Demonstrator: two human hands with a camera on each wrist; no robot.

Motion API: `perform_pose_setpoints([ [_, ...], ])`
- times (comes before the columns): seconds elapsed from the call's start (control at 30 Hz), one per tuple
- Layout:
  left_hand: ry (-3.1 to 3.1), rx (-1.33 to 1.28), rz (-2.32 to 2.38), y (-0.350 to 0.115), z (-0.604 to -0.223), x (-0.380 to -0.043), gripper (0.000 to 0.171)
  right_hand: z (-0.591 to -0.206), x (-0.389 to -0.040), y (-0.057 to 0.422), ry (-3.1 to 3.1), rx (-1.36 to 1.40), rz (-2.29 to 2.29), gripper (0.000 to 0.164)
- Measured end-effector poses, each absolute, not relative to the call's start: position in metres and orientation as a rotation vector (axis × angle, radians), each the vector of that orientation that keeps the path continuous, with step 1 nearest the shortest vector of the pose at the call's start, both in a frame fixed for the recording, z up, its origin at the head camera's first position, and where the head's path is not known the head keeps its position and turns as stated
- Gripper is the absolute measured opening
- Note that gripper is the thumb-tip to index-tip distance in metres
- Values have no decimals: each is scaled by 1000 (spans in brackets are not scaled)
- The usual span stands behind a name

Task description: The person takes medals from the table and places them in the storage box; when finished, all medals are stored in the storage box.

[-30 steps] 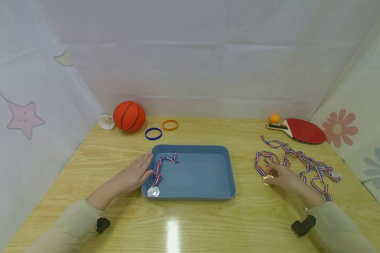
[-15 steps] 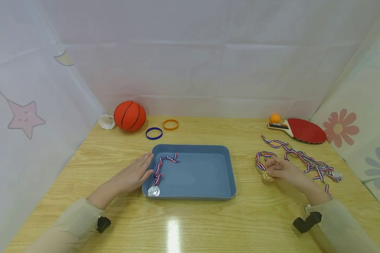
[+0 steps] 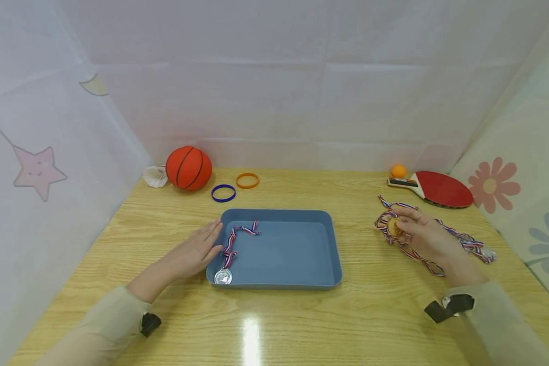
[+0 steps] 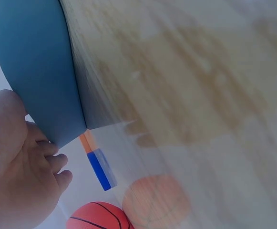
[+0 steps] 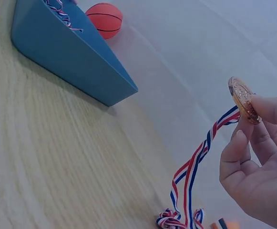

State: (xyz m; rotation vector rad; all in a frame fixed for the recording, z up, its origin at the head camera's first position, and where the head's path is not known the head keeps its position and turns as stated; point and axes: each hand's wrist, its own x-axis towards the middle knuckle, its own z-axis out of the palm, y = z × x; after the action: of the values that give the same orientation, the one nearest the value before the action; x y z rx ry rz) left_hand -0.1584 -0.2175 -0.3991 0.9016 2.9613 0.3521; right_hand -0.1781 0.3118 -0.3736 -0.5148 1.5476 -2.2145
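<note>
My right hand point(image 3: 423, 236) pinches a gold medal point(image 5: 243, 100) between thumb and fingers, lifted off the table. From it a red, white and blue striped ribbon point(image 5: 191, 164) hangs down to a bunched heap on the wood. My left hand point(image 3: 194, 252) lies with straight fingers against the left wall of a blue-grey tray point(image 3: 281, 285); the left wrist view shows its fingertips at the tray's side. Inside the tray, along its left side, lies a silver medal point(image 3: 223, 276) with its striped ribbon point(image 3: 231, 239). More silver medals point(image 3: 487, 253) lie among tangled ribbons beyond my right hand.
Behind the tray are a blue wristband point(image 3: 223, 193), an orange wristband point(image 3: 247, 181), a small basketball point(image 3: 189, 168) and a shuttlecock point(image 3: 155, 176). A red table tennis bat point(image 3: 444, 189) and an orange ball point(image 3: 398, 171) stand at the back right. Cloth walls enclose the table.
My right hand has raised the gold medal from the table and moved it slightly back and right, its ribbon gathering below. The left hand and tray stay in place.
</note>
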Motion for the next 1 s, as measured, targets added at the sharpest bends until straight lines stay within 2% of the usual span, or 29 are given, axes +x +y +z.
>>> perform_pose_setpoints([
  [0.1, 2961, 904, 354, -218, -399, -158, 57, -367, -181, 311, 1502, -585, -2264, 44],
  [0.33, 2974, 913, 356, -217, -398, -156, 56, -346, -185, 308, 1459, -591, -2404, 39],
  [0.5, 2968, 905, 363, -217, -397, -156, 56, -328, -187, 305, 1346, -666, -2476, 42],
  [0.73, 2959, 896, 356, -217, -398, -157, 57, -303, -183, 295, 1478, -671, -2544, 35],
  [1.0, 2961, 883, 354, -217, -398, -157, 57, -275, -180, 278, 1392, -833, -2607, 33],
])
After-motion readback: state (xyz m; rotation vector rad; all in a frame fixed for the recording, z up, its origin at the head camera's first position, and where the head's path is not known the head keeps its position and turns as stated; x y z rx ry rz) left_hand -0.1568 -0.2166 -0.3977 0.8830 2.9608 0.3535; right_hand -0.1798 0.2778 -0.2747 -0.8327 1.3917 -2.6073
